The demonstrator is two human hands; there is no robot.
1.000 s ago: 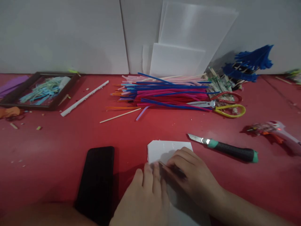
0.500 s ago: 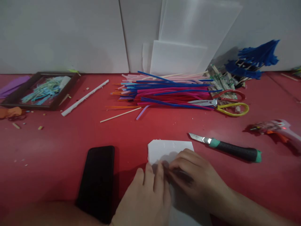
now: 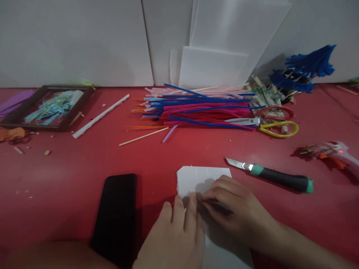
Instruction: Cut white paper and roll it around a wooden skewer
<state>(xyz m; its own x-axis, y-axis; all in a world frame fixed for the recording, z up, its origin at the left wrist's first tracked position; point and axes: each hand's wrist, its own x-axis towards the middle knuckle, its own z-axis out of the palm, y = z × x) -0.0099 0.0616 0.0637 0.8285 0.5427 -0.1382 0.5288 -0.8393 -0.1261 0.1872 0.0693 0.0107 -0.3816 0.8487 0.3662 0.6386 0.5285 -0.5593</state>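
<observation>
A white sheet of board point(image 3: 190, 177) lies on the red table, its upper left corner cut off and its left edge ragged. My left hand point(image 3: 176, 231) rests palm down on the sheet's left side, fingers stretched out and slightly apart. Close to its index fingertip, my right hand point(image 3: 238, 209) is closed in a pinch over the middle of the sheet. Whatever sits between the right fingertips is too dark and small to make out. Just right of the sheet lies a craft knife point(image 3: 280, 177) with a black and green handle, blade pointing left.
A black phone point(image 3: 116, 213) lies left of my hands. Farther back are a pile of coloured pipe cleaners point(image 3: 202, 108), scissors point(image 3: 277, 129), a rolled white stick point(image 3: 101, 116) and a dark frame point(image 3: 63, 127). A glue gun point(image 3: 333, 151) is at right. White boards point(image 3: 213, 67) lean on the wall.
Hardly anything differs. Both hands keep their places on the white sheet, and the view has shifted very slightly.
</observation>
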